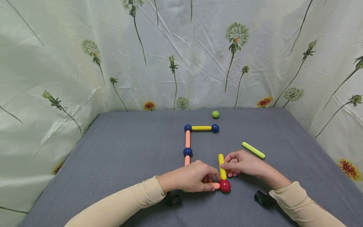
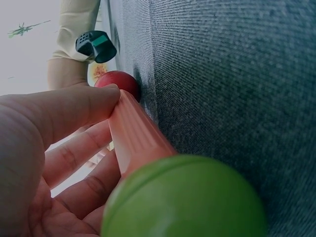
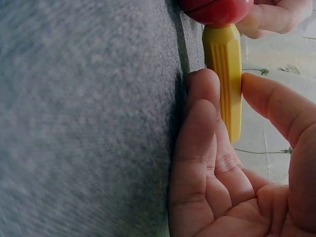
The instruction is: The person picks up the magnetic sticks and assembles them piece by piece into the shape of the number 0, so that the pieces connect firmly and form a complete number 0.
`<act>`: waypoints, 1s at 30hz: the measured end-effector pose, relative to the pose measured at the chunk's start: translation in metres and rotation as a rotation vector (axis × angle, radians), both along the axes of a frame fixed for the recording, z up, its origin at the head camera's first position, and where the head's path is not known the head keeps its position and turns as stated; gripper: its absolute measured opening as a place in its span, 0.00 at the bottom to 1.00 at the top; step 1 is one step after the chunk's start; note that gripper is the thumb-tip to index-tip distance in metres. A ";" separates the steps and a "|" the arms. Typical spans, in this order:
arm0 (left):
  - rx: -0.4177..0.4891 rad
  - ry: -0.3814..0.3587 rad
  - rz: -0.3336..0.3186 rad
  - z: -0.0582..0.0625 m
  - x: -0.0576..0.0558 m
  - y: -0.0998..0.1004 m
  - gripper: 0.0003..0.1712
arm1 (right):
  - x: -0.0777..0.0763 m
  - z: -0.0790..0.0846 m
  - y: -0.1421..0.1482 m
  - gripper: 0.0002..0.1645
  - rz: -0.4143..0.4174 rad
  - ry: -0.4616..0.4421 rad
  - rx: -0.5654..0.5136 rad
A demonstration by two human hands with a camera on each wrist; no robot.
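Observation:
My left hand (image 1: 195, 177) pinches a salmon-pink ribbed rod (image 2: 136, 128) that lies between a green ball (image 2: 185, 200) and a red ball (image 1: 225, 186). From the red ball a yellow rod (image 1: 222, 165) points away from me, its far end free. My right hand (image 1: 244, 164) pinches this yellow rod between thumb and fingers, as the right wrist view (image 3: 227, 81) also shows. Beyond the left hand, another pink rod (image 1: 187, 160) meets a blue ball (image 1: 187, 152); its near end is hidden behind that hand. In the head view the green ball is mostly covered.
Farther back, a pink rod (image 1: 188, 139) runs to a corner blue ball (image 1: 188, 128), and a yellow rod (image 1: 201, 128) joins that to another blue ball (image 1: 215, 128). A loose lime-green ball (image 1: 215, 114) sits near the far edge. A yellow-green rod (image 1: 253, 150) lies at right.

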State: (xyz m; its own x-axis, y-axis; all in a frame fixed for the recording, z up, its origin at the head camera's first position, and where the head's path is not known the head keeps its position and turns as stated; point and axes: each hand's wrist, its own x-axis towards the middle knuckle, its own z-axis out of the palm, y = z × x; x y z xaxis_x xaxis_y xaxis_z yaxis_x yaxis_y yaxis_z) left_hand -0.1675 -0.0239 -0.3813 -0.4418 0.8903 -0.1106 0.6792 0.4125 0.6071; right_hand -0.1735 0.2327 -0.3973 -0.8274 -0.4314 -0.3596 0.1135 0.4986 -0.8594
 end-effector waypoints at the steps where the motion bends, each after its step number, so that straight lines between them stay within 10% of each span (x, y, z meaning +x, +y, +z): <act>1: 0.001 -0.001 0.000 0.000 0.000 0.000 0.13 | 0.000 0.000 0.000 0.17 0.006 0.003 0.002; 30: 0.017 -0.020 -0.021 0.002 -0.004 0.000 0.11 | -0.002 0.001 0.005 0.19 0.042 -0.005 -0.014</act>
State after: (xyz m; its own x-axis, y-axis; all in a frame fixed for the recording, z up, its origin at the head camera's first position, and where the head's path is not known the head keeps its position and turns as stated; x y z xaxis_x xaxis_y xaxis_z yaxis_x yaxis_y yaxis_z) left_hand -0.1720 -0.0237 -0.3793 -0.4210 0.9011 -0.1041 0.6752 0.3880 0.6274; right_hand -0.1755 0.2381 -0.3962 -0.8063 -0.4712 -0.3575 0.0971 0.4908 -0.8659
